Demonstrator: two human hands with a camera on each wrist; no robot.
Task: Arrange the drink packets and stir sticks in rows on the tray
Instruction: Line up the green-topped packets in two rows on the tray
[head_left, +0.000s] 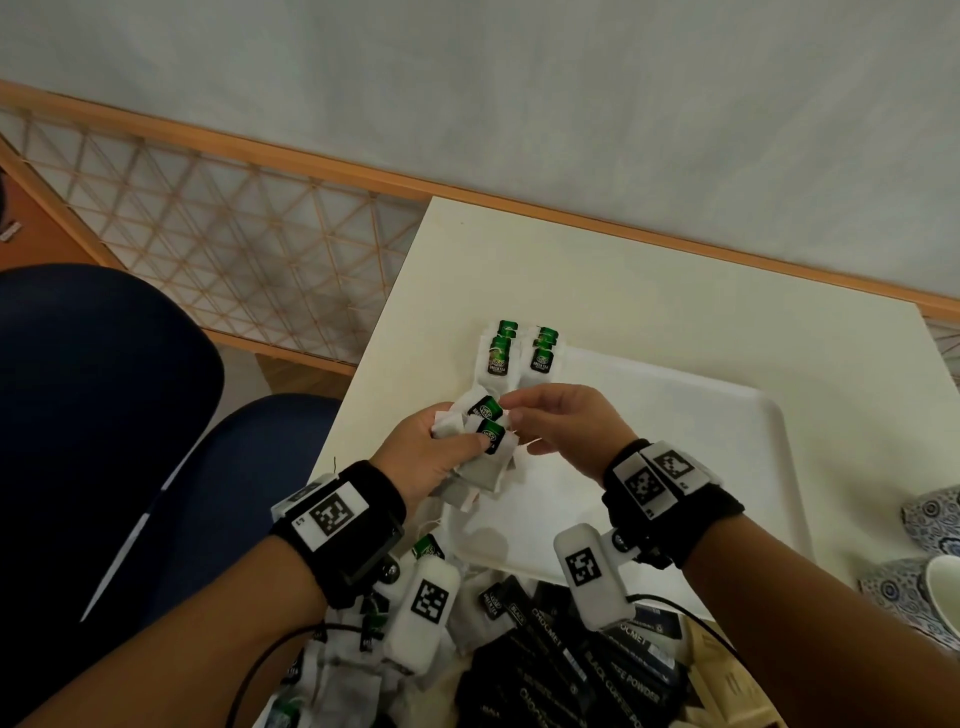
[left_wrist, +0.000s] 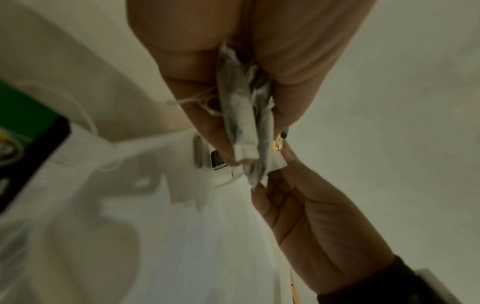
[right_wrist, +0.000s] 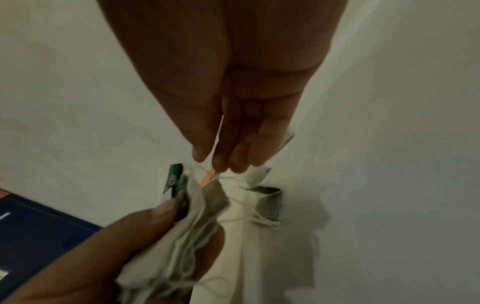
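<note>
At the far left of the head view a dark blue chair (head_left: 104, 415) stands beside the white surface (head_left: 649, 270). The left hand (head_left: 421, 457) holds a loose bunch of tea bags (head_left: 480, 441) above the near left corner of the tray (head_left: 727, 441); its grip is closed around the bunch, with the thumb pressing on a green label. In the left wrist view the bags (left_wrist: 241, 123) hang squeezed between thumb and fingers, with the strings tangled.

Just to the right, the right hand (head_left: 566, 431) meets the bunch. Its grip is narrow: the fingertips (right_wrist: 221, 162) pinch the edge of one bag, and the other fingers are relaxed. I judge that the step in hand is to separate one bag from the bunch and lay it on the tray.

To do it well, the left hand should loosen only a little, so that one bag slides out and the others stay. The right hand should pull slowly, because a caught string can drag a second bag with it. The bag should then go flat, label up, in line with the tea bags already laid (head_left: 522, 353) at the far left corner of the tray.

Nearer to the person, more tea bags (head_left: 332, 670) and black packets (head_left: 582, 670) lie in a heap on the surface. At the far right stand patterned cups (head_left: 930, 519). I cannot make out stir sticks with certainty.
</note>
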